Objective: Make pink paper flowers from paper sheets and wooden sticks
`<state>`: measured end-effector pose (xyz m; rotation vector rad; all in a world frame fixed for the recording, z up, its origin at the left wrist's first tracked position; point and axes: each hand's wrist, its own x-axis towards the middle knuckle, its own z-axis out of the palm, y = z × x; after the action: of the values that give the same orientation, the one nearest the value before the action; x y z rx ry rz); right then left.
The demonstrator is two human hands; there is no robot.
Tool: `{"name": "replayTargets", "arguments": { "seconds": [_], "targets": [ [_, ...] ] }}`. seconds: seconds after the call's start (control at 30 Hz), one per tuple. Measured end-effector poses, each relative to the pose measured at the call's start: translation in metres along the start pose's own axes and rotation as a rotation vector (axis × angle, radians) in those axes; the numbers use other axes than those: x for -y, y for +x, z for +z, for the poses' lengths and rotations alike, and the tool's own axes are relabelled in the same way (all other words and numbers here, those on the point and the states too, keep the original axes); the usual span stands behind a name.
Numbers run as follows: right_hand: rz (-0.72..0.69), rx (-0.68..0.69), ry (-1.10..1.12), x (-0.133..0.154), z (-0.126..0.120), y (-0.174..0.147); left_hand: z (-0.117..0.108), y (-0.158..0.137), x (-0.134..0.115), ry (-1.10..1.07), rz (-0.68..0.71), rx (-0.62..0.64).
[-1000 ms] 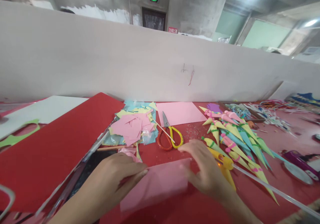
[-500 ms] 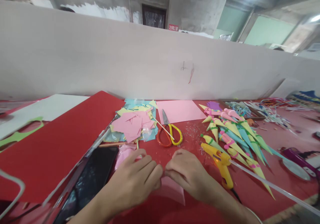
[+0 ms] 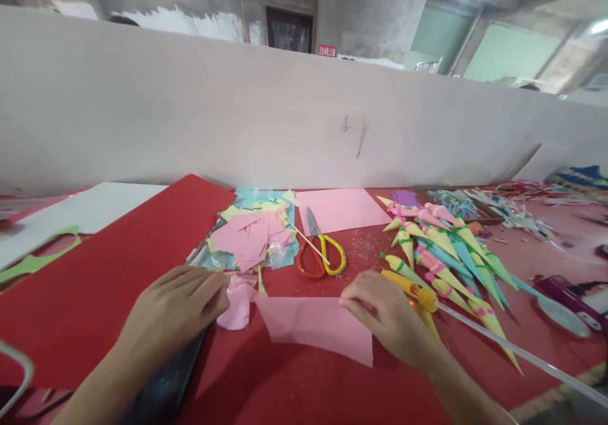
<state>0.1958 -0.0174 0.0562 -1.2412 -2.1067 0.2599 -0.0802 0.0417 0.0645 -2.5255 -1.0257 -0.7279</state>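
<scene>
My right hand (image 3: 380, 308) pinches the upper right corner of a small pink paper sheet (image 3: 313, 323), which spans the space between my hands and curves at its lower edge. My left hand (image 3: 178, 311) is apart from the sheet's left end, over the black phone-like slab (image 3: 164, 380). Its fingers are closed; whatever they hold is hidden. A crumpled pink piece of thin plastic (image 3: 236, 308) lies against those fingertips. Beyond the hands lie scissors (image 3: 313, 228) with a red and a yellow handle loop. A yellow glue gun (image 3: 418, 292) is partly behind my right hand.
Pink and yellow paper scraps (image 3: 251, 235) are heaped on blue sheets. Another pink sheet (image 3: 342, 209) lies by the partition (image 3: 190, 114). Several paper cones (image 3: 441, 247) with pink and green trim pile up at right. A large red board (image 3: 118, 285) covers the left side.
My hands have moved apart, the left one to the left and the right one slightly right. The pink sheet between them is now more fully exposed.
</scene>
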Motion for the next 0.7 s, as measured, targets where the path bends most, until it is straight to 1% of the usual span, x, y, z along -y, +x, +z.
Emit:
{"name": "replayTargets", "arguments": {
  "seconds": [0.03,0.1,0.13,0.17,0.23,0.3,0.4,0.5,0.6,0.7],
  "targets": [
    [-0.013,0.004,0.009,0.000,0.000,0.000,-0.002,0.003,-0.004,0.003,0.017,0.018],
    [-0.071,0.012,0.027,0.001,0.001,0.001,-0.004,0.009,-0.018,-0.110,0.102,0.075],
    [-0.113,0.015,0.022,0.001,0.003,0.001,-0.004,0.011,-0.026,-0.140,0.156,0.157],
    [-0.153,0.018,-0.001,0.001,0.005,0.002,-0.003,0.014,-0.033,-0.144,0.178,0.162],
    [-0.204,0.024,-0.109,0.001,0.010,0.005,0.001,0.017,-0.046,-0.154,0.236,0.259],
    [-0.233,0.004,-0.249,0.003,0.015,0.007,0.006,0.020,-0.054,-0.136,0.248,0.294],
    [-0.303,-0.047,-0.366,0.009,0.025,0.011,0.009,0.025,-0.062,-0.131,0.235,0.264],
    [-0.381,-0.061,-0.368,0.015,0.034,0.011,0.008,0.029,-0.068,-0.160,0.250,0.199],
    [-0.395,-0.097,-0.334,0.014,0.038,0.010,0.007,0.028,-0.069,-0.156,0.270,0.150],
    [-0.375,-0.121,-0.327,0.005,0.035,0.009,0.004,0.021,-0.063,-0.152,0.287,0.188]
  ]
}}
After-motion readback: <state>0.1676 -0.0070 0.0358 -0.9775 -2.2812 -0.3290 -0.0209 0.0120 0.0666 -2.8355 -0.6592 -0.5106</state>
